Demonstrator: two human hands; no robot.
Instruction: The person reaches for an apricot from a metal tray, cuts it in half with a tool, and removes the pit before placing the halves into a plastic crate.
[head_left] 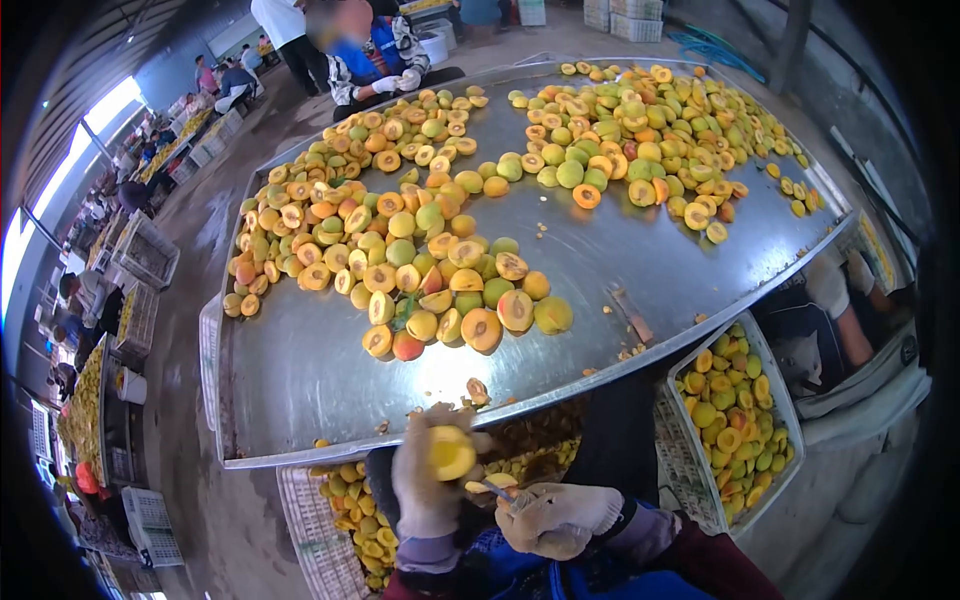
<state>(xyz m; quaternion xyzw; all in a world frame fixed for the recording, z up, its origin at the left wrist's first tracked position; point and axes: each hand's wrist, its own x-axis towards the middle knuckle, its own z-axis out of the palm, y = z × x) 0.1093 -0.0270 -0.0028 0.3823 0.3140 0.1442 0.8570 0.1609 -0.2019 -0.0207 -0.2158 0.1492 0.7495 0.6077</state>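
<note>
My left hand (424,480), in a pale work glove, is blurred by motion just past the near table edge. Its fingers are closed around an apricot half (451,453) whose yellow cut face shows. Close to it, my right hand (562,518), also gloved, grips a small metal tool (496,490) with a narrow blade pointing left. Another piece of apricot (490,483) lies by the blade; what supports it is hidden. On the metal table (330,400) beyond, heaps of halved apricots (400,250) spread out, many with pits showing.
A crate of apricot halves (735,425) stands to the right, another crate (320,535) at lower left. A brown stick-like handle (630,318) and pit scraps lie on the table. Across it sits a person with white gloves (398,82); another person's gloved hand (826,285) is at right.
</note>
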